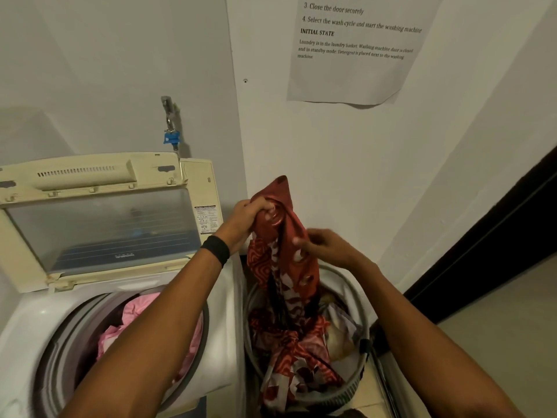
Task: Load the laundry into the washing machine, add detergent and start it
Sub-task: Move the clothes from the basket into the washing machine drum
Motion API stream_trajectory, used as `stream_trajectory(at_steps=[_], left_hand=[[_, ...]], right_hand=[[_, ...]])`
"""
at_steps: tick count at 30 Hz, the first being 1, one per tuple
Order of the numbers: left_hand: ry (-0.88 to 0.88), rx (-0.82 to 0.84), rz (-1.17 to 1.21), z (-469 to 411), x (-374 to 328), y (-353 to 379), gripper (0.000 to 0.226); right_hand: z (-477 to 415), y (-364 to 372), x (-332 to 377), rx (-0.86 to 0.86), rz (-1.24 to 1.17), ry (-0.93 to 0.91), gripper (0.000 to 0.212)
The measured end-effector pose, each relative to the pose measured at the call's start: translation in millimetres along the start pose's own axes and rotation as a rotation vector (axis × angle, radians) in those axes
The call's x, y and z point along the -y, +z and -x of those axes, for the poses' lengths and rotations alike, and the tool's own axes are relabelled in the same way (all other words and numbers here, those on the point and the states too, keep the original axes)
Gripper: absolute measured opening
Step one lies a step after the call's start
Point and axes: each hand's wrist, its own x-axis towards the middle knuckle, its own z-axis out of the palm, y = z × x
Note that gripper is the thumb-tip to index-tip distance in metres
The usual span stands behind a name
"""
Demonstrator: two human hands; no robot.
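Note:
A top-loading washing machine point(36, 327) stands at the lower left with its lid point(99, 224) raised against the wall. Pink laundry point(132, 324) lies in its drum. To its right is a round laundry basket point(358, 378) holding more clothes. A long red and white patterned cloth point(286, 267) hangs up out of the basket. My left hand point(247, 218) grips the cloth's top end. Lower down, my right hand point(325, 245) pinches the same cloth. No detergent is visible.
A printed instruction sheet point(355, 49) is taped to the wall above the basket. A tap with a blue connector point(171, 131) sits on the wall behind the machine. A dark door frame point(497, 227) and pale floor are at the right.

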Motion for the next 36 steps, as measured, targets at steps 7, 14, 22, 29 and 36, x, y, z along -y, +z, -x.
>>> stream_trajectory(at_steps=[7,14,22,29,36], left_hand=[[0.029,-0.210,-0.178,0,5,-7,0.020],[0.007,-0.220,-0.194,-1,10,12,0.022],[-0.061,-0.153,-0.127,-4,5,25,0.050],[-0.215,-0.094,-0.236,0,6,16,0.042],[-0.127,-0.144,-0.132,1,1,7,0.020]], right_hand=[[17,-2,-34,0.008,0.080,0.104,0.031],[-5,-38,69,-0.437,0.119,-0.201,0.029],[-12,-2,69,-0.069,0.518,-0.238,0.007],[-7,5,62,0.114,0.682,-0.211,0.040],[15,-1,20,0.248,0.454,0.125,0.043]])
